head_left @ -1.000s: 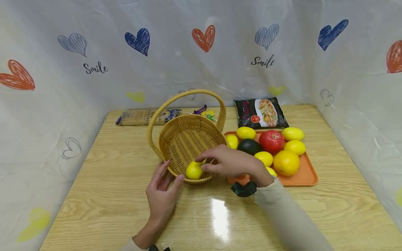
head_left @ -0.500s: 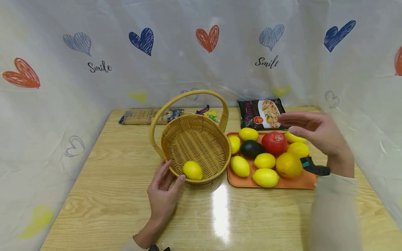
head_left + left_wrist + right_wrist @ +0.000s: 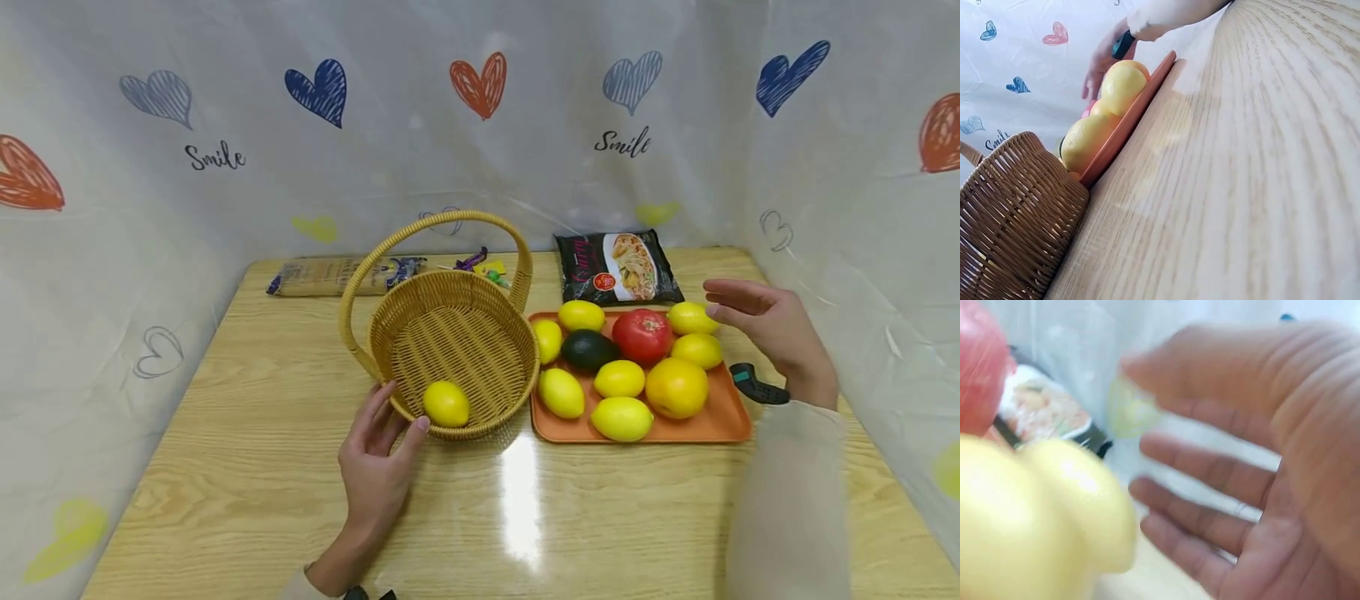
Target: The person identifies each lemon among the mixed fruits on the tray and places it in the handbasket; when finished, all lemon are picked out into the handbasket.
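In the head view, my left hand (image 3: 377,467) rests its fingertips and thumb against the near-left rim of a wicker basket (image 3: 381,333) with a tall hoop handle. A lemon (image 3: 446,404) lies inside, by the near wall. My right hand (image 3: 780,333) is at the right of an orange tray (image 3: 723,421), its fingers extended close to a lemon (image 3: 692,318) at the far right corner. Seen from the right wrist, a gap separates this hand from that lemon (image 3: 1085,500), and nothing is held. The left wrist view shows the basket's outer wall (image 3: 1019,219); the left hand is hidden there.
On the tray also lie several more lemons (image 3: 622,418), a dark avocado (image 3: 590,350), a red pomegranate (image 3: 642,337) and an orange (image 3: 677,388). Behind stand a black noodle packet (image 3: 618,267), a long brown packet (image 3: 330,277) and small wrapped sweets (image 3: 487,271).
My right hand has let go of the lemon in the basket and swung right, past the tray, to the far right lemon. My left hand stays at the basket rim.
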`<move>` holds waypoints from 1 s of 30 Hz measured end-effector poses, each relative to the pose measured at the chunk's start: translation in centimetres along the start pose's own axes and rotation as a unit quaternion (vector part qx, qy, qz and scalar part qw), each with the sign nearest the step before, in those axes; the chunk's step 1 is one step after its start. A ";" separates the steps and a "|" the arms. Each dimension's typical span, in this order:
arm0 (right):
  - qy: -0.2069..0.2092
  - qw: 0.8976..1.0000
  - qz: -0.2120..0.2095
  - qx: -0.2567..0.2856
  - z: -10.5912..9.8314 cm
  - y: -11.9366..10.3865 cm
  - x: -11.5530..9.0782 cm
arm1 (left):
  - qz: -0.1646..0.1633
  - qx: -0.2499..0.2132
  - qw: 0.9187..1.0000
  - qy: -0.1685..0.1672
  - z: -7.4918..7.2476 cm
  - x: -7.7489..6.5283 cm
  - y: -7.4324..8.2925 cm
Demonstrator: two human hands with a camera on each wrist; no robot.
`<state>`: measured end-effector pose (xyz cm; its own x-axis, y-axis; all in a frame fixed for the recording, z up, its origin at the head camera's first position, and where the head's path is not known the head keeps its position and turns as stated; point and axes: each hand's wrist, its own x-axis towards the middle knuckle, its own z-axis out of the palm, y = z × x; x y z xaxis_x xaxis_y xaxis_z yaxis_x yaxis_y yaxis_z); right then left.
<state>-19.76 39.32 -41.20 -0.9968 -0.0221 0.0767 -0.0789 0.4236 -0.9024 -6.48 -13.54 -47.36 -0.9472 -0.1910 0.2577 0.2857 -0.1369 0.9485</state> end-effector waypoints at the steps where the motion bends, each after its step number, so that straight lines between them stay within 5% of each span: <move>1: -0.005 0.999 0.018 -0.032 0.1 0.4 0.2 | 0.001 0.000 1.000 0.000 0.0 0.0 0.0; 5: -0.044 0.988 0.072 -0.128 0.6 1.1 0.6 | -0.002 0.005 1.000 0.002 0.0 0.0 -0.1; 11: -0.056 0.979 0.085 -0.178 0.9 0.6 0.8 | -0.006 0.021 1.000 0.005 0.0 0.0 0.0; 15: -0.032 0.981 0.049 -0.185 0.8 -1.0 0.6 | -0.003 0.019 1.000 0.006 0.0 0.1 0.1; 21: -0.018 0.990 -0.070 -0.118 2.4 -6.3 0.1 | 0.001 0.014 1.000 0.006 0.1 0.1 0.1; 25: -0.106 0.981 -0.155 -0.050 5.3 -9.8 -0.3 | 0.001 0.009 1.000 0.003 0.0 0.1 0.1; 30: -0.258 0.948 -0.187 0.006 10.2 -12.4 -0.6 | 0.000 0.008 1.000 0.004 0.0 0.0 0.2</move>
<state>-18.30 24.86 -34.34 -0.7716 -0.6108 0.1778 -0.4258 0.2882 -0.8577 -6.45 -13.56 -47.19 -0.9461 -0.1990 0.2556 0.2827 -0.1218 0.9514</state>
